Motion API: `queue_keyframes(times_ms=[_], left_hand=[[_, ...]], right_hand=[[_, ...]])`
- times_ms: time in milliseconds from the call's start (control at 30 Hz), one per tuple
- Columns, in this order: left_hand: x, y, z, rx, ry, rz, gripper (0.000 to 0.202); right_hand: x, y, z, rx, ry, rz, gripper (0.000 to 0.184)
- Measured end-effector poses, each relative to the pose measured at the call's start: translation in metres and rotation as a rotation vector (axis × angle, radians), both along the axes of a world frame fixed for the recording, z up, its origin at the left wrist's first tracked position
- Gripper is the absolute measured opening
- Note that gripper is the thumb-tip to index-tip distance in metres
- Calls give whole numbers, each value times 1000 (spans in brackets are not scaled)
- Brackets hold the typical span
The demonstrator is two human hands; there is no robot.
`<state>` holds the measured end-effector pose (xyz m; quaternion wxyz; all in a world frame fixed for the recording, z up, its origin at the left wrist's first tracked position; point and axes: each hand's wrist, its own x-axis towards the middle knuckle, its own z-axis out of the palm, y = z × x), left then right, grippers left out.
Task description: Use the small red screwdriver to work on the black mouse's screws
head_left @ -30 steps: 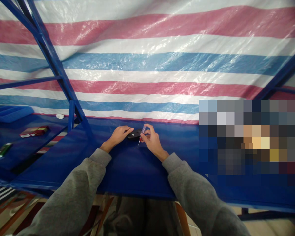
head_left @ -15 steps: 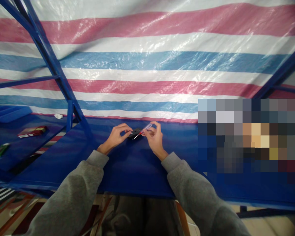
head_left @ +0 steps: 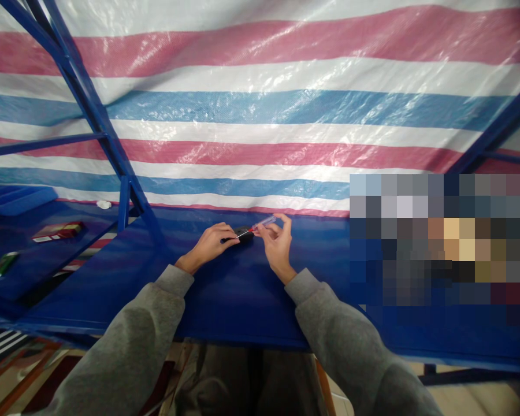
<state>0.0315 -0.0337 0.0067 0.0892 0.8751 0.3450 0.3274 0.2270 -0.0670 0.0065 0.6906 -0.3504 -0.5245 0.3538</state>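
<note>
My left hand (head_left: 210, 245) rests on the blue table (head_left: 225, 294) and grips a small black device (head_left: 243, 233) from its left side. My right hand (head_left: 278, 247) holds a small screwdriver (head_left: 260, 223) with a clear and red handle. The screwdriver lies nearly level, and its metal tip points left onto the top of the black device. Both arms wear grey sleeves. Most of the device is hidden by my fingers.
A striped red, white and blue tarp (head_left: 260, 115) hangs behind the table. A blue metal frame post (head_left: 112, 150) rises at left. On the left bench lie a blue tray (head_left: 15, 199), a red box (head_left: 58, 231) and a green item (head_left: 0, 264). A blurred area covers the right.
The screwdriver has swung from pointing down at the table to lying nearly level, tip on the black device. My left hand has stayed on the device.
</note>
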Motion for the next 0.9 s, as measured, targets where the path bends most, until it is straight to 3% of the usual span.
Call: queue_keyframes(times_ms=[200, 567, 900], left_hand=[[0, 0, 0, 83, -8, -8, 23], [0, -3, 2, 73, -21, 30, 20], [1, -3, 2, 133, 9, 1, 26]], right_hand=[[-2, 2, -2, 34, 43, -2, 46], [-2, 3, -4, 89, 88, -7, 44], [-1, 2, -5, 113, -14, -10, 46]])
